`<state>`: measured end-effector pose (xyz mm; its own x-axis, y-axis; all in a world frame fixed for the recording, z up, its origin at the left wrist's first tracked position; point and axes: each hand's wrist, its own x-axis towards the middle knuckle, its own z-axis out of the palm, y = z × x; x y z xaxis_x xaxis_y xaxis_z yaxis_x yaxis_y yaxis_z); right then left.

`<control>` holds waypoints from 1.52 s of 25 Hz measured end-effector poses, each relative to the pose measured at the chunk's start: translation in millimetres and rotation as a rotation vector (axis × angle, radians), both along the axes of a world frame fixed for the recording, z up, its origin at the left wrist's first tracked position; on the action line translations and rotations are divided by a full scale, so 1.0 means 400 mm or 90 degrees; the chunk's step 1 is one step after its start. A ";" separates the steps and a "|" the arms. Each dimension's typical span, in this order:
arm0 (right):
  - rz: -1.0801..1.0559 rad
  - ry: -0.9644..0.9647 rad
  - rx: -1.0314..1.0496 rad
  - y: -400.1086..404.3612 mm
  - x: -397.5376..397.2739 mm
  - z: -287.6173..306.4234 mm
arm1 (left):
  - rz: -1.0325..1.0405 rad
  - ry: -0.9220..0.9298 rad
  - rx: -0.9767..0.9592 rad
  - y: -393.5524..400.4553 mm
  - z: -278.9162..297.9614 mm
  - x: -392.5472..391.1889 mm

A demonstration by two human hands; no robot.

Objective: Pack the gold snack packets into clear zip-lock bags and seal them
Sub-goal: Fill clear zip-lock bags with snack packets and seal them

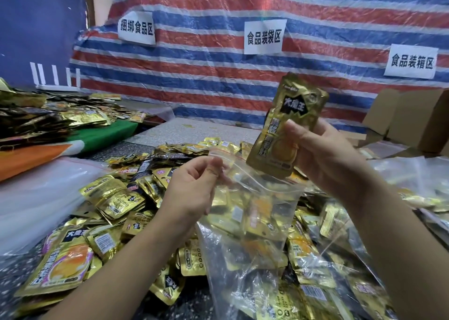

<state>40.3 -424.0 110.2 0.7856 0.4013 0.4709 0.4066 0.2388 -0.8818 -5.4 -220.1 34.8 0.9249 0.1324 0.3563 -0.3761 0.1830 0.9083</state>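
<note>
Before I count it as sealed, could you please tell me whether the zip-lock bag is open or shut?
Open: the left hand pinches the zip-lock bag rim apart.

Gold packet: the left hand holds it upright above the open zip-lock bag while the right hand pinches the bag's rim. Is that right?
The hands are swapped. In the head view the right hand holds the gold packet upright above the open zip-lock bag, while the left hand pinches the bag's rim.

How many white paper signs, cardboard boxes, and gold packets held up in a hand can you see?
White paper signs: 3, the left sign, the middle sign and the right sign
Cardboard boxes: 1, the open box
Gold packets held up: 1, the gold packet in the right hand
Total: 5
</note>
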 end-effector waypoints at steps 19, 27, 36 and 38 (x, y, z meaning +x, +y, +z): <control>0.067 0.007 -0.489 -0.034 0.005 -0.010 | 0.083 -0.122 0.126 0.005 -0.030 -0.002; 0.081 -0.052 -0.610 -0.020 -0.024 0.000 | 0.034 -0.118 0.135 -0.003 -0.032 0.003; 0.000 -0.168 -0.955 0.022 -0.062 0.008 | 0.029 -0.125 0.244 -0.022 -0.038 0.002; 0.017 -0.186 -0.932 0.030 -0.059 0.005 | 0.029 -0.124 0.246 -0.022 -0.036 0.000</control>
